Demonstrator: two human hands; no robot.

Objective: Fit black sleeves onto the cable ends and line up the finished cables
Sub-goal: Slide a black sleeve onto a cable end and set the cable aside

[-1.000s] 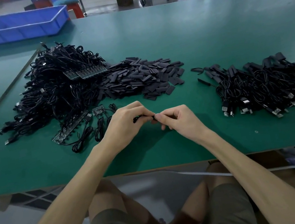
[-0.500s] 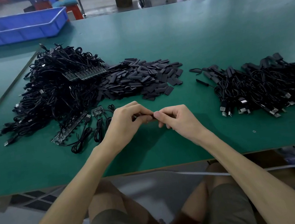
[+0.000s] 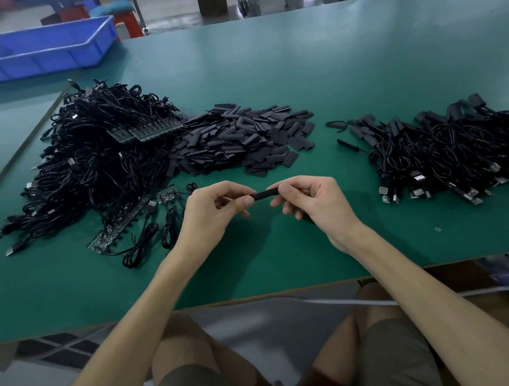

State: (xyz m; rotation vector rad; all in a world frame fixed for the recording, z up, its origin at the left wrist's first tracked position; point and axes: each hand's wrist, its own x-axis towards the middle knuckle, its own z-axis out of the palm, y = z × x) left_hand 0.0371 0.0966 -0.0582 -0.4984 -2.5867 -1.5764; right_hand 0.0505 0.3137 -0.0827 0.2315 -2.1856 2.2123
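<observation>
The green counter (image 3: 292, 67) is laid out as a left-to-right line, which seems to be the reason for every placing on it. At the far left lies the largest mass, a tangled heap of bare cables (image 3: 97, 159), dumped loose because these are only stock waiting to be picked. On the right the finished cables (image 3: 463, 149) lie side by side with their plugs toward the near edge, ordered so the done work can be counted and gathered. Between them sits the smaller mound of black sleeves (image 3: 244, 140), just beside the bare heap and within easy reach of either hand. In front of it, above bare counter, the left hand (image 3: 212, 210) and right hand (image 3: 311, 196) meet. Smallest of all is the one sleeve (image 3: 263, 195) spanning the gap: the right fingers (image 3: 282, 185) are curled and pinch its right end, while the left fingers (image 3: 243, 202) pinch its other end, likely around a cable end, though that end is mostly hidden. Held level between two pinches, the sleeve can probably be pushed straight along the cable.
</observation>
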